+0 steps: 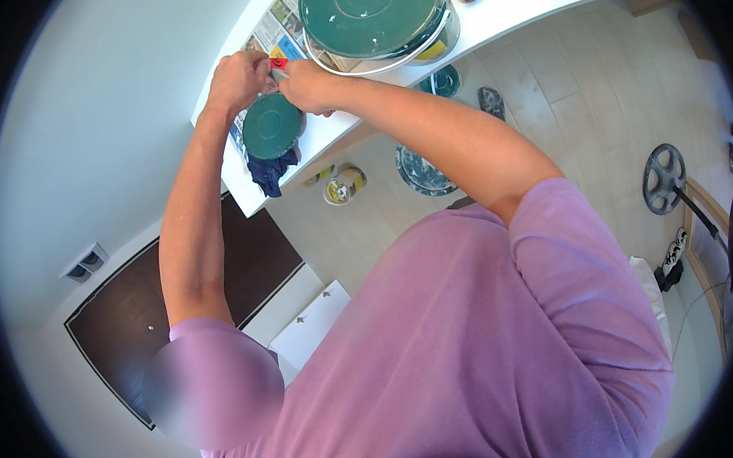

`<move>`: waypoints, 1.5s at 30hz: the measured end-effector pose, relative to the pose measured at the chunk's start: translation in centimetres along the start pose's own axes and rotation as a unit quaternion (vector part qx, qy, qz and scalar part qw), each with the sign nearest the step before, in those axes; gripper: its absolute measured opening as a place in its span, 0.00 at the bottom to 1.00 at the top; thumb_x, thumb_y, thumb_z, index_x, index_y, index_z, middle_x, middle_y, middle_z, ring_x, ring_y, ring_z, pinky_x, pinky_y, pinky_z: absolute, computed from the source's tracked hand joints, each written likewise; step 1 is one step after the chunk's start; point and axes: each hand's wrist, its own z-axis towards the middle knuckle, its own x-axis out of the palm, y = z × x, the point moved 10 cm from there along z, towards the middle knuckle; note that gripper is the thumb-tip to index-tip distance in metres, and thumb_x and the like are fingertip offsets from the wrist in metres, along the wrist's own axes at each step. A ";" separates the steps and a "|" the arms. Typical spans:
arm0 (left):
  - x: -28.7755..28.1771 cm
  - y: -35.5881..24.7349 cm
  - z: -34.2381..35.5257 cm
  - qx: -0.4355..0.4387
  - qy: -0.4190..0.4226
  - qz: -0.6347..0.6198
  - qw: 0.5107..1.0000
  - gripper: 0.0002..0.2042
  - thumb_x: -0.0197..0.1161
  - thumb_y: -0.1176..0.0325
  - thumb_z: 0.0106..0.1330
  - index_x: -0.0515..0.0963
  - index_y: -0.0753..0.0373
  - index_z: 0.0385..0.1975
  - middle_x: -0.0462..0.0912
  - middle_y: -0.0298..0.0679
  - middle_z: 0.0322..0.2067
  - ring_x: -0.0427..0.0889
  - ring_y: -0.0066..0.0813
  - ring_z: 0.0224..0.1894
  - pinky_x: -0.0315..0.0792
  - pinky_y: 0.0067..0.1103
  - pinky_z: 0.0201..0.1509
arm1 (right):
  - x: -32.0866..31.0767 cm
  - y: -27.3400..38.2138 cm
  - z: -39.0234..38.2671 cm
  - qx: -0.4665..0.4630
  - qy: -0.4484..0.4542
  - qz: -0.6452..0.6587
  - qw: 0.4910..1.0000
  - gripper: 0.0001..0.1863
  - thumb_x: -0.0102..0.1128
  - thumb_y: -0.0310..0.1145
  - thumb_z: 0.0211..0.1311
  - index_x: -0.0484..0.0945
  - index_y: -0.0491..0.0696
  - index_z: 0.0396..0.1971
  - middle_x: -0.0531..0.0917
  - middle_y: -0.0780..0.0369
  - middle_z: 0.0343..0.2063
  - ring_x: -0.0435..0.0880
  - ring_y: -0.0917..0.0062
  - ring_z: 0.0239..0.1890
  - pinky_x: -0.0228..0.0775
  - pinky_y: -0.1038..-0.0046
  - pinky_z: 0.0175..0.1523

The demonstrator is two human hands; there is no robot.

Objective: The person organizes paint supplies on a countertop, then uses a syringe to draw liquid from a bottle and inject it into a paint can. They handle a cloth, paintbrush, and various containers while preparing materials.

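A small round can with a green lid (pixel 271 127) stands on a white counter (pixel 503 14), on newspaper. My left hand (pixel 239 79) is closed at the can's upper rim. My right hand (pixel 304 86) is closed right beside it on a small tool with a red part (pixel 279 64), held at the lid's edge. A dark blue rag (pixel 268 172) hangs from under the small can. A large green-lidded paint bucket (pixel 366 19) with a wire handle stands just behind the hands.
On the floor below lie a small open tin (pixel 341 186), a paint-smeared round lid (pixel 421 171), another green lid (pixel 446 80) and a dark shoe (pixel 491 101). A dark door (pixel 129 318) is at lower left; a round metal wheel (pixel 664 178) at right.
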 end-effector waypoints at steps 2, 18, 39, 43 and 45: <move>-0.1 -0.3 0.0 0.023 -0.007 0.004 1.000 0.15 0.60 0.63 0.71 0.87 0.65 0.47 0.87 0.58 0.36 0.88 0.55 0.41 0.80 0.37 0.51 | 1.1 -0.4 1.2 -0.024 0.026 -0.034 0.999 0.12 0.56 0.27 0.68 0.88 0.40 0.41 0.87 0.58 0.22 0.89 0.70 0.23 0.82 0.67 0.26; -0.3 -0.3 -1.0 0.025 -0.034 0.020 0.999 0.14 0.60 0.62 0.73 0.87 0.62 0.47 0.87 0.56 0.35 0.87 0.56 0.39 0.80 0.39 0.48 | 0.0 -1.1 -1.6 0.015 0.084 0.120 0.989 0.25 0.43 0.39 0.76 0.70 0.31 0.56 0.78 0.53 0.17 0.76 0.68 0.12 0.71 0.64 0.19; -0.1 -0.9 -0.9 0.035 -0.023 0.013 0.999 0.14 0.60 0.62 0.73 0.86 0.63 0.49 0.87 0.56 0.35 0.87 0.56 0.39 0.80 0.39 0.49 | -0.5 -1.7 -0.9 0.015 0.069 0.210 0.975 0.21 0.44 0.40 0.75 0.75 0.34 0.40 0.75 0.56 0.16 0.77 0.70 0.13 0.68 0.67 0.16; -0.1 -1.0 -1.0 0.030 -0.023 0.022 0.999 0.14 0.60 0.62 0.72 0.86 0.63 0.49 0.87 0.56 0.35 0.87 0.56 0.39 0.80 0.39 0.49 | -1.6 -1.0 -2.2 0.001 0.082 0.216 0.973 0.21 0.44 0.41 0.75 0.75 0.34 0.39 0.76 0.55 0.17 0.77 0.70 0.14 0.68 0.66 0.17; -0.4 -1.4 -0.9 0.036 -0.027 0.035 0.998 0.14 0.59 0.62 0.72 0.86 0.62 0.49 0.87 0.56 0.35 0.87 0.56 0.39 0.80 0.39 0.49 | -1.7 -0.8 -2.4 0.005 0.095 0.200 0.975 0.21 0.44 0.41 0.75 0.75 0.35 0.38 0.76 0.55 0.16 0.77 0.70 0.14 0.68 0.65 0.18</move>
